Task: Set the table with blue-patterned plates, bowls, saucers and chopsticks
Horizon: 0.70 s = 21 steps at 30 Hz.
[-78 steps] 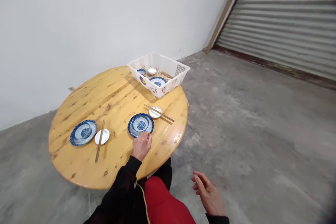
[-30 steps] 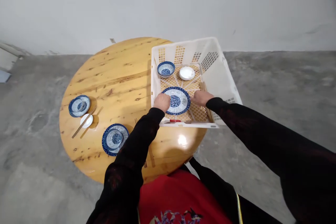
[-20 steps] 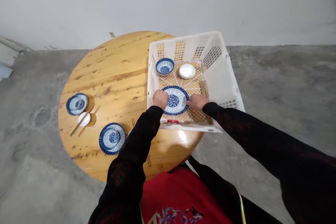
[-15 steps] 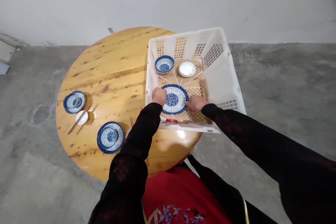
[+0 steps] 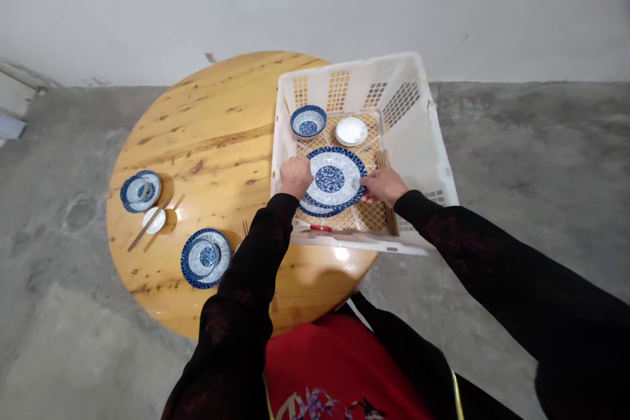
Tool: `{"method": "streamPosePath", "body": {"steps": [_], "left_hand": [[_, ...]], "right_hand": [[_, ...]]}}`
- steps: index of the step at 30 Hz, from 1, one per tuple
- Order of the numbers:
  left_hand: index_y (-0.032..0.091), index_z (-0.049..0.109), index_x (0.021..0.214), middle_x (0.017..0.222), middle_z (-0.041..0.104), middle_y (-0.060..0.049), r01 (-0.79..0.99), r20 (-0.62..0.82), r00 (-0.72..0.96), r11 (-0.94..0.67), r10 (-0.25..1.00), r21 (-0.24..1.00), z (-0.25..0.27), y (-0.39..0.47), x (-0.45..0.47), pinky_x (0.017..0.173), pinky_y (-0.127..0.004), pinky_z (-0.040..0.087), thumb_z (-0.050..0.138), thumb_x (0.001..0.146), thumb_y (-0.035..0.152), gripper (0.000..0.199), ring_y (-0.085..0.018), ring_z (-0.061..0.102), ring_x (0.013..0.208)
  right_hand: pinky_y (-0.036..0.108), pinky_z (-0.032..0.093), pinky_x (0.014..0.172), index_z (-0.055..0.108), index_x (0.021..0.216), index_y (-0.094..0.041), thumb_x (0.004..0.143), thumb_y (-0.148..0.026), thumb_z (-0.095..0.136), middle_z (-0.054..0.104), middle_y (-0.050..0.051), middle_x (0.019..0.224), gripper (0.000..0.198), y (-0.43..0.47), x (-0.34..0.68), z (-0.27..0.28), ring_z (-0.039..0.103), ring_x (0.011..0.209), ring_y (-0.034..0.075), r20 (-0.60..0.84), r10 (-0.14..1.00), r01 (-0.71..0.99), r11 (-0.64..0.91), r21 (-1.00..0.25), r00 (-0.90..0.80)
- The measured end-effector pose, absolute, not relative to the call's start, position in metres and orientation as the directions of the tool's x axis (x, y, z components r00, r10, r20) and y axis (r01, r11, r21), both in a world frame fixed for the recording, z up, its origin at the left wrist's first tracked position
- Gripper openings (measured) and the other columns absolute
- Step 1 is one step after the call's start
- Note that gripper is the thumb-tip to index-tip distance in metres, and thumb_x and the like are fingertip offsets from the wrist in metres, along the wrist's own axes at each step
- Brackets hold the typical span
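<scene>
Seen from above: white plastic crate (image 5: 418, 138) w/ lattice walls, resting on right edge of round wooden table (image 5: 207, 138), partly overhanging it. Inside crate: blue-and-white plate (image 5: 335, 178) lifted just above crate floor, slightly tilted, gripped at both sides — left hand (image 5: 295, 176) closed on its left rim, right hand (image 5: 384, 185) closed on its right rim. Directly beneath, sliver of a second blue-rimmed plate (image 5: 315, 209) showing, mostly hidden by the lifted one. At crate's far end: small blue-patterned bowl (image 5: 308, 121) beside small white dish (image 5: 351, 131), not touching. Along crate's right side: brown chopsticks (image 5: 386, 193), partly hidden behind right hand. Near front wall: thin red item (image 5: 319, 228), too small to identify. On table outside crate, two place settings: near one w/ blue plate holding a bowl (image 5: 205, 257); far-left one w/ blue plate and bowl (image 5: 140, 189), small white saucer (image 5: 153, 220) and chopsticks lying across it (image 5: 150, 226). More chopstick tips (image 5: 245, 228) peeking out by left sleeve, rest covered by arm. Black sleeves, red garment at bottom, cut off by frame edge. Fingertips under plate not visible.
</scene>
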<state>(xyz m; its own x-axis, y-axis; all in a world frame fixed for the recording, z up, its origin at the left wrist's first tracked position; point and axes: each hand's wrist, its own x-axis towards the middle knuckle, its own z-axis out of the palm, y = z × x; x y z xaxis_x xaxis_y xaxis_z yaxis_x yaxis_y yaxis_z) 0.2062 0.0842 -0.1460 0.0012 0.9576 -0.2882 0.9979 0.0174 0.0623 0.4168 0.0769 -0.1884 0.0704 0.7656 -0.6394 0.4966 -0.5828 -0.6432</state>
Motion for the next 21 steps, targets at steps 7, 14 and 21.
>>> {"method": "streamPosePath", "body": {"steps": [7,14,21], "left_hand": [[0.019,0.062,0.101,0.086,0.068,-0.008,0.938,0.002,-0.054,0.050,0.999,0.344,-0.088,0.065,0.194,0.075,-0.031,0.042,0.050,0.095,0.026,0.015,-0.024,0.065,0.086],[0.022,0.047,0.087,0.069,0.047,0.004,0.734,0.167,-0.104,-0.038,0.981,0.678,-0.049,-0.038,0.147,0.065,-0.026,0.032,0.047,0.095,0.016,0.009,-0.014,0.049,0.063],[0.025,0.033,0.083,0.069,0.037,0.005,0.659,0.140,-0.208,0.033,0.968,0.752,-0.073,-0.219,0.032,0.063,-0.026,0.030,0.042,0.095,0.022,0.015,-0.014,0.042,0.060]], "right_hand": [[0.018,0.037,0.036,0.058,0.072,-0.016,0.084,-0.007,0.063,0.052,-0.004,0.044,0.016,0.067,0.432,-0.091,0.050,0.036,0.010,-0.297,0.942,0.292,-0.331,-0.898,0.153],[0.019,0.031,0.031,0.067,0.081,-0.015,0.075,-0.024,0.076,0.054,-0.003,0.053,0.014,-0.007,0.401,-0.039,0.043,0.035,0.008,-0.094,0.995,0.285,-0.095,-0.954,0.015],[0.021,0.035,0.035,0.068,0.102,-0.014,0.070,-0.048,0.078,0.054,-0.005,0.050,0.048,-0.141,0.288,-0.078,0.046,0.036,0.011,-0.197,0.969,0.292,-0.146,-0.945,-0.151]]}}
